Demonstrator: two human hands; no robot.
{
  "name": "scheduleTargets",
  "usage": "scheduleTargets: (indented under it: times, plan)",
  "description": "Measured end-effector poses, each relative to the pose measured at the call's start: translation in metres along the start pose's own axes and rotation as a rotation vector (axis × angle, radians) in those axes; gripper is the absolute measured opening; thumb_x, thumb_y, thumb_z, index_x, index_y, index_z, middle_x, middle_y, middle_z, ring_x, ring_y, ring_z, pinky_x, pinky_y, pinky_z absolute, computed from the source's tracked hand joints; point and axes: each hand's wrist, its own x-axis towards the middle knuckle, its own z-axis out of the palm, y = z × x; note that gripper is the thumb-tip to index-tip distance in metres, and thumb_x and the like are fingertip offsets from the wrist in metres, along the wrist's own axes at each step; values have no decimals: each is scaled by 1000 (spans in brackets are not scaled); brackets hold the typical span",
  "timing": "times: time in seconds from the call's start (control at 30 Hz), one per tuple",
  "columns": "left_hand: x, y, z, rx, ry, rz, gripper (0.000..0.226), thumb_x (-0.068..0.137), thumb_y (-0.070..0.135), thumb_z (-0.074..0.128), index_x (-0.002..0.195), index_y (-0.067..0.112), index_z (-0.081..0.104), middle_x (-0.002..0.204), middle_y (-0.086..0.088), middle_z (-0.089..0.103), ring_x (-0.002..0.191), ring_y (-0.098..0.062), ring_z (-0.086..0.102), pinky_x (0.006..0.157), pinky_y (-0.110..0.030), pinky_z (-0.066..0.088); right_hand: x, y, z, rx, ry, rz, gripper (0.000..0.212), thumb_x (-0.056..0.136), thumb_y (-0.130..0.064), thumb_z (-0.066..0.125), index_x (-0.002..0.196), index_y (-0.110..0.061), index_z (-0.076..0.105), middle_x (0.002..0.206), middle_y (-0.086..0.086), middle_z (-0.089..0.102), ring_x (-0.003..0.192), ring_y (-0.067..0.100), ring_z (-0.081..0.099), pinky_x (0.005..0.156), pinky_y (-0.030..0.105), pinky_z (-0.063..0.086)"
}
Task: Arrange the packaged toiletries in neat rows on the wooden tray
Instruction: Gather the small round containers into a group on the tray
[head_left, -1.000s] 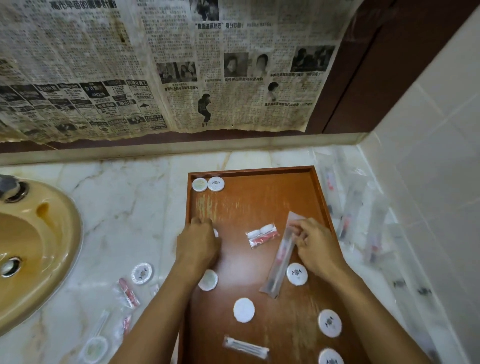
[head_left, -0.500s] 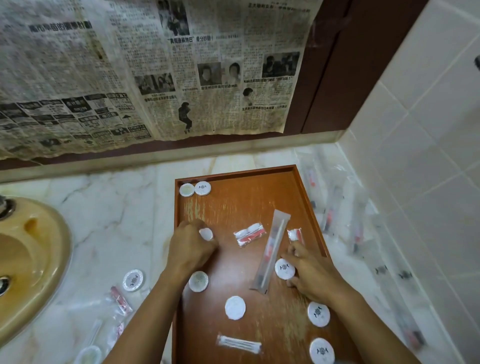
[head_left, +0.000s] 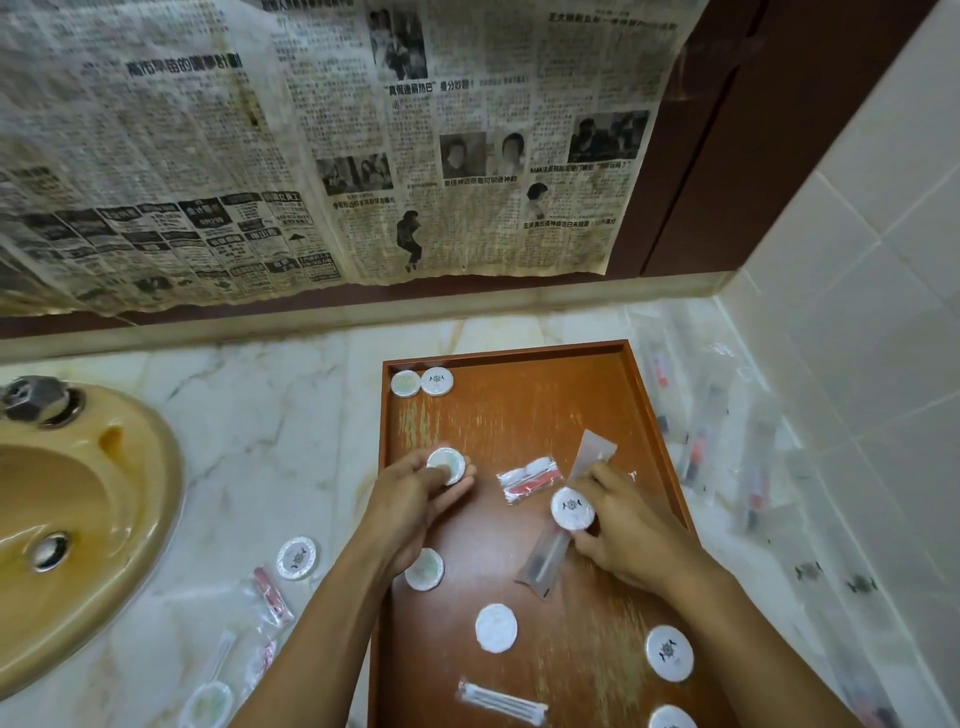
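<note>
Both hands lifted one disc each | tray: six more (flat)

Two bare forearms enter from the near edge, one on the left and one on the right. No sleeve covers either arm as far as the frame shows. The left hand and right hand have bare fingers, with short-trimmed nails showing.

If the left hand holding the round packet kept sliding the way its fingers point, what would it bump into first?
The left hand points up and to the right across the wooden tray. Probably the small red-and-white packet comes first, lying just beyond its fingertips, though depth is hard to judge from this one view.
</note>
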Motion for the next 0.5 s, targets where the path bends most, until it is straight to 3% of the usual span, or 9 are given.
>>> scheduleTargets:
  times: [0.13, 0.23, 0.37, 0.5]
  plan:
    - [0, 3, -2, -54, -34, 18, 24, 95, -8, 50, 118, -12, 53, 112, -24, 68, 105, -29, 68, 86, -31, 57, 22, -22, -9, 42, 46, -44, 42, 89, -32, 57, 128, -21, 50, 123, -6, 43, 113, 8, 42, 86, 26, 44]
    - [-2, 7, -1, -83, -28, 22, 21, 97, -3, 49, 117, -11, 52, 114, -25, 67, 105, -28, 69, 85, -29, 57, 40, -35, -9, 99, 82, -57, 56, 87, -33, 61, 139, -22, 43, 123, -7, 42, 113, 7, 41, 84, 23, 42]
    - [3, 11, -5, -79, 84, 62, 18, 96, -2, 53, 113, -8, 55, 108, -24, 68, 97, -27, 71, 80, -31, 60, 67, -48, -5, 163, 101, -77, 56, 86, -33, 62, 139, -23, 45, 119, -10, 41, 110, 8, 42, 81, 21, 37]
    - [11, 23, -11, 153, 240, 161, 12, 95, 4, 57, 105, 3, 65, 90, -14, 71, 77, -17, 70, 69, -26, 60, 95, -57, -2, 209, 69, -56, 56, 85, -32, 64, 137, -22, 47, 119, -9, 41, 109, 14, 47, 88, 27, 41]
